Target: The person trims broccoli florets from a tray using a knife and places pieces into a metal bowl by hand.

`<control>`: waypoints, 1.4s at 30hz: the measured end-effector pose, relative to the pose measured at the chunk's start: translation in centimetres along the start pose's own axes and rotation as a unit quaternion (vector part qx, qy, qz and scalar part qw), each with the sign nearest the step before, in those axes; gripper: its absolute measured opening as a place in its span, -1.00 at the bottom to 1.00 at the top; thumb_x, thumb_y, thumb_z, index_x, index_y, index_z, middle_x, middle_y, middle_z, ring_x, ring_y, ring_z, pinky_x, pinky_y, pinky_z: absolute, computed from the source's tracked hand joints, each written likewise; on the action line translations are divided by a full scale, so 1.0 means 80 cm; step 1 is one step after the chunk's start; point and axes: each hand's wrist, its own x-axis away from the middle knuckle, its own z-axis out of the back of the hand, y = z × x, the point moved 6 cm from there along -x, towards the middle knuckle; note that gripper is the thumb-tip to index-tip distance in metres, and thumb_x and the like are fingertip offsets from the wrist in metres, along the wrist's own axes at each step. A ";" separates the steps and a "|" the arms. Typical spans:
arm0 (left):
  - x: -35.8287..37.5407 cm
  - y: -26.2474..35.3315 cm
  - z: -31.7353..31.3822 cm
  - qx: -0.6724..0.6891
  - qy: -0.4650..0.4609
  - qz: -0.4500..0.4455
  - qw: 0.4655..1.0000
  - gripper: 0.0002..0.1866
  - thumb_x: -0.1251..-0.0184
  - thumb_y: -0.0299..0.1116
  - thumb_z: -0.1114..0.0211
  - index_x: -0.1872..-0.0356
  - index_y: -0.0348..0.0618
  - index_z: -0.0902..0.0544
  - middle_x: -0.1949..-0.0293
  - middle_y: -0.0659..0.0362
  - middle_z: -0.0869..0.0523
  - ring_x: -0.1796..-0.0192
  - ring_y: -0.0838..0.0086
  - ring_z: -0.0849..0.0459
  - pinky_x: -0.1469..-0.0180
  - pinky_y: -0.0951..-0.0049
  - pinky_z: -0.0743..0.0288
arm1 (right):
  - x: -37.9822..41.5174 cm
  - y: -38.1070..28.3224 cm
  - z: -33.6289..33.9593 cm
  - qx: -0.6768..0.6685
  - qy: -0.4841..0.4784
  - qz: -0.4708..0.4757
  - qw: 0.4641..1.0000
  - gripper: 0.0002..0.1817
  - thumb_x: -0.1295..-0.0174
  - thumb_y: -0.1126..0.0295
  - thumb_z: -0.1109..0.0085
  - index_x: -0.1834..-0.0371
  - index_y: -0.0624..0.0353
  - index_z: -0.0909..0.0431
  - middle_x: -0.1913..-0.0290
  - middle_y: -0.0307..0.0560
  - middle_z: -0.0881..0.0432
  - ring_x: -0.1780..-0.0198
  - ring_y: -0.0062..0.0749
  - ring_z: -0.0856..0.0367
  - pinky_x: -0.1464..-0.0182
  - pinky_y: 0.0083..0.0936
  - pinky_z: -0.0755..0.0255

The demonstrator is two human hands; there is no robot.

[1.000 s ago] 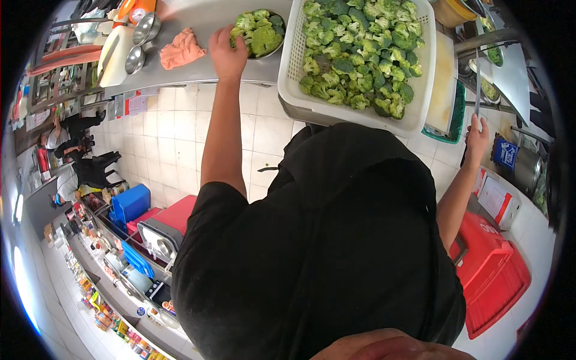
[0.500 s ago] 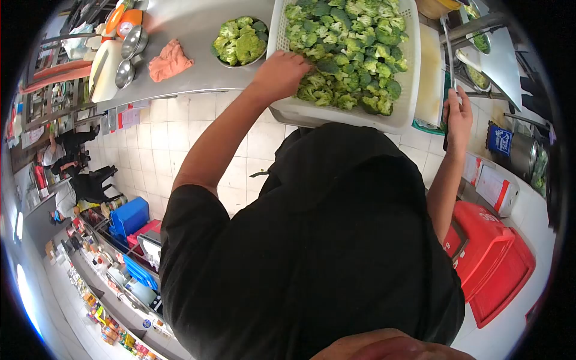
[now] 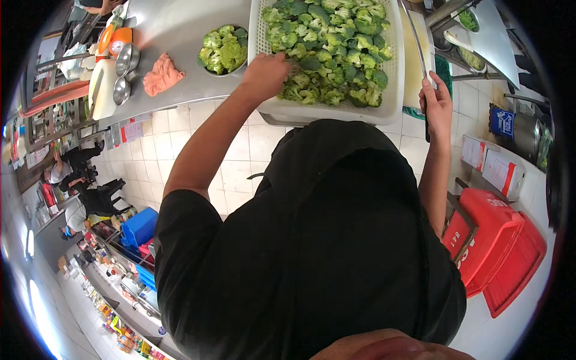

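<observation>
A white perforated plastic basket full of broccoli florets stands on the counter in front of me. At its left rim, my left hand reaches over with curled fingers. The fingertips touch the florets, and what they grip is hidden. My right hand, to the right of the basket, is closed around the dark handle of a long knife. Its blade points away from me, alongside the basket. A metal bowl of broccoli stands left of the basket, near my left hand.
On the steel counter lie an orange cloth, metal bowls and a white cutting board. Another board is right of the basket. A red bin stands at my right. Other people are far left.
The view has shifted a little, with the basket and bowl lower-left in the picture. My right hand has moved left, closer to the basket, and the knife shows more clearly.
</observation>
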 end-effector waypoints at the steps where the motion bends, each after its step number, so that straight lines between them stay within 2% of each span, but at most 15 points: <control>1: 0.000 -0.001 0.000 0.002 0.008 0.001 1.000 -0.76 -0.10 -0.50 -0.25 0.17 -0.13 -0.70 0.12 0.10 -0.66 0.01 0.20 -0.69 -0.08 0.21 -0.47 | 0.002 -0.001 0.001 0.002 -0.003 0.000 1.000 -0.46 -0.42 0.20 -0.27 -0.36 0.24 -0.43 0.45 -0.37 -0.48 0.53 -0.78 -0.29 0.52 -0.74 -0.13; 7: 0.003 -0.005 0.003 0.040 0.081 -0.007 0.996 -0.84 -0.15 -0.47 -0.22 0.25 -0.18 -0.67 0.25 0.02 -0.70 0.11 0.12 -0.72 0.00 0.12 -0.52 | 0.005 -0.009 0.000 -0.008 -0.007 0.008 1.000 -0.47 -0.43 0.20 -0.25 -0.36 0.24 -0.43 0.46 -0.36 -0.48 0.54 -0.78 -0.29 0.53 -0.72 -0.11; 10: 0.004 -0.010 0.007 0.118 0.101 0.005 0.988 -0.82 -0.20 -0.45 -0.25 0.19 -0.22 -0.68 0.28 -0.03 -0.72 0.21 0.16 -0.74 0.10 0.16 -0.57 | 0.010 -0.016 -0.001 -0.037 -0.011 0.007 0.999 -0.46 -0.38 0.20 -0.32 -0.33 0.25 -0.47 0.45 -0.34 -0.50 0.54 -0.77 -0.33 0.53 -0.72 -0.15; 12: 0.006 -0.018 0.012 0.278 0.128 0.070 0.949 -0.82 -0.27 -0.44 -0.28 0.14 -0.23 -0.69 0.28 0.03 -0.74 0.24 0.25 -0.74 0.16 0.24 -0.59 | 0.013 -0.022 -0.004 -0.039 -0.032 0.014 0.999 -0.46 -0.41 0.16 -0.27 -0.32 0.25 -0.47 0.46 -0.34 -0.49 0.55 -0.75 -0.32 0.54 -0.72 -0.15; 14: 0.008 -0.024 0.011 0.452 0.144 0.129 0.871 -0.82 -0.34 -0.43 -0.30 0.09 -0.23 -0.70 0.28 0.10 -0.75 0.26 0.34 -0.73 0.19 0.33 -0.59 | 0.021 -0.029 -0.015 -0.064 -0.073 0.010 0.995 -0.46 -0.44 0.11 -0.22 -0.32 0.25 -0.47 0.47 -0.34 -0.48 0.56 -0.74 -0.31 0.55 -0.71 -0.14; 16: 0.003 -0.018 0.003 0.627 0.144 0.178 0.744 -0.82 -0.40 -0.42 -0.30 0.05 -0.23 -0.69 0.26 0.17 -0.75 0.25 0.42 -0.72 0.20 0.43 -0.57 | 0.036 -0.046 -0.034 -0.112 -0.129 -0.005 0.985 -0.45 -0.47 0.05 -0.15 -0.32 0.25 -0.47 0.49 -0.33 -0.47 0.58 -0.72 -0.31 0.56 -0.70 -0.14; 17: -0.003 -0.007 0.003 0.694 0.136 0.166 0.687 -0.85 -0.45 -0.45 -0.25 0.04 -0.22 -0.67 0.22 0.21 -0.73 0.22 0.42 -0.73 0.18 0.45 -0.58 | 0.045 -0.055 -0.048 -0.118 -0.164 -0.036 0.979 -0.45 -0.50 0.01 -0.07 -0.32 0.23 -0.47 0.51 -0.31 -0.45 0.60 -0.70 -0.30 0.57 -0.70 -0.14; 20: -0.020 0.040 0.008 0.824 0.126 0.158 0.530 -0.85 -0.46 -0.46 -0.24 0.03 -0.21 -0.64 0.19 0.16 -0.74 0.21 0.38 -0.75 0.15 0.44 -0.60 | 0.067 -0.083 -0.094 -0.158 -0.291 -0.069 0.941 -0.53 -0.53 0.00 -0.01 -0.14 0.19 -0.55 0.52 -0.31 -0.45 0.63 -0.70 -0.27 0.56 -0.69 -0.11; 22: -0.033 0.073 0.017 0.863 0.112 0.118 0.478 -0.84 -0.46 -0.48 -0.23 0.02 -0.20 -0.62 0.22 0.17 -0.72 0.23 0.36 -0.76 0.15 0.42 -0.62 | 0.066 -0.088 -0.116 -0.113 -0.328 -0.053 0.936 -0.50 -0.53 -0.04 0.02 -0.16 0.20 -0.55 0.52 -0.32 -0.45 0.64 -0.72 -0.25 0.56 -0.69 -0.10; 25: -0.040 0.105 0.026 0.902 0.102 0.093 0.409 -0.78 -0.43 -0.50 -0.25 -0.05 -0.20 -0.57 0.28 0.21 -0.66 0.24 0.37 -0.76 0.21 0.43 -0.63 | 0.061 -0.099 -0.133 -0.092 -0.317 -0.036 0.943 -0.44 -0.52 -0.09 0.00 -0.20 0.21 -0.55 0.53 -0.32 -0.44 0.64 -0.73 -0.24 0.57 -0.68 -0.08; 30: -0.038 0.115 0.039 0.899 0.121 0.071 0.416 -0.70 -0.46 -0.48 -0.20 -0.17 -0.20 -0.55 0.23 0.14 -0.71 0.21 0.35 -0.76 0.15 0.40 -0.63 | 0.046 -0.084 -0.143 -0.087 -0.308 -0.051 0.946 -0.39 -0.51 -0.11 0.01 -0.30 0.19 -0.52 0.53 -0.32 -0.42 0.63 -0.74 -0.23 0.59 -0.68 -0.05; 33: -0.040 0.118 0.033 0.907 0.113 0.077 0.399 -0.68 -0.47 -0.47 -0.18 -0.20 -0.20 -0.54 0.22 0.12 -0.73 0.20 0.35 -0.76 0.12 0.38 -0.63 | 0.046 -0.088 -0.146 -0.055 -0.321 -0.037 0.945 -0.38 -0.50 -0.09 -0.03 -0.33 0.24 -0.50 0.51 -0.30 -0.48 0.60 -0.66 -0.34 0.53 -0.67 -0.22; 37: -0.046 0.116 0.017 0.922 0.129 0.091 0.354 -0.66 -0.41 -0.50 -0.26 -0.17 -0.26 -0.51 0.27 0.14 -0.69 0.24 0.41 -0.75 0.24 0.43 -0.65 | 0.056 -0.099 -0.142 0.058 -0.220 0.162 0.960 -0.28 -0.38 -0.07 -0.23 -0.42 0.24 -0.42 0.46 -0.19 -0.62 0.51 -0.46 -0.53 0.35 -0.53 -0.46; 39: -0.046 0.112 0.013 0.908 0.161 0.107 0.373 -0.67 -0.42 -0.49 -0.26 -0.16 -0.26 -0.48 0.22 0.13 -0.70 0.21 0.42 -0.74 0.20 0.43 -0.64 | 0.075 -0.114 -0.138 0.124 -0.227 0.195 0.946 -0.20 -0.28 -0.07 -0.34 -0.45 0.23 -0.37 0.44 -0.07 -0.67 0.46 -0.35 -0.60 0.28 -0.45 -0.52; 42: -0.047 0.111 0.013 0.886 0.196 0.118 0.402 -0.66 -0.42 -0.47 -0.26 -0.15 -0.27 -0.44 0.16 0.12 -0.71 0.16 0.43 -0.73 0.12 0.43 -0.62 | 0.086 -0.114 -0.148 0.179 -0.226 0.185 0.940 -0.13 -0.18 -0.10 -0.42 -0.46 0.16 -0.38 0.46 0.08 -0.65 0.47 -0.27 -0.62 0.32 -0.39 -0.50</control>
